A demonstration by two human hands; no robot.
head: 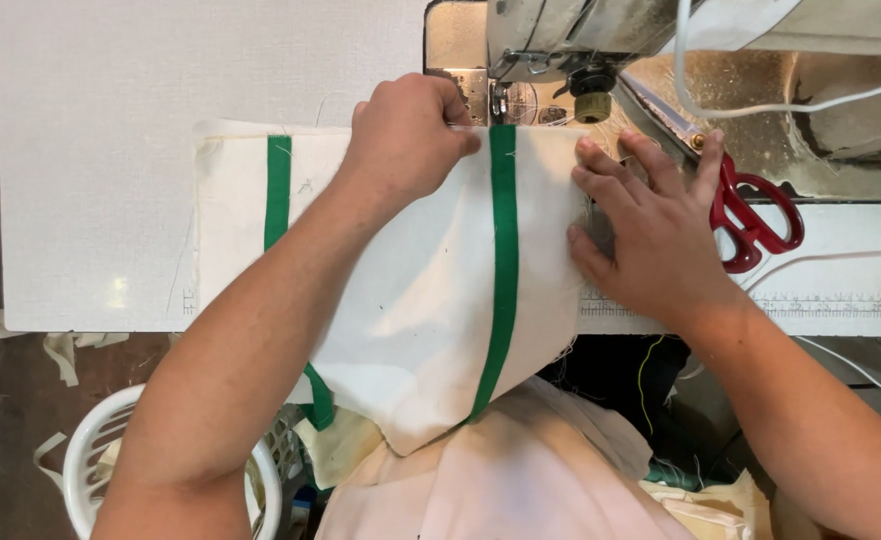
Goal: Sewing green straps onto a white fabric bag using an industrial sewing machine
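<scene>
- Presently, cream cloth piece (431, 300): lies on the bench (91, 150) with its far edge at the sewing machine (561, 40), its near end hanging off the bench front.
- Green bands: one (505, 250) runs lengthwise just below the machine's presser foot (501, 100); a second (279, 185) lies well left of it. Both look already attached; judged from this, the far edge remains to be stitched, no seam visible there.
- Left hand (406, 135): closed, pinching the cloth's far edge just left of the presser foot.
- Right hand (651, 230): flat, fingers spread, pressing the cloth's right edge onto the bench, below and right of the machine.
- Red-handled scissors (756, 215): on the machine bed, partly under the right hand.
- White plastic basket (91, 450): on the floor, below and well left of the machine.
</scene>
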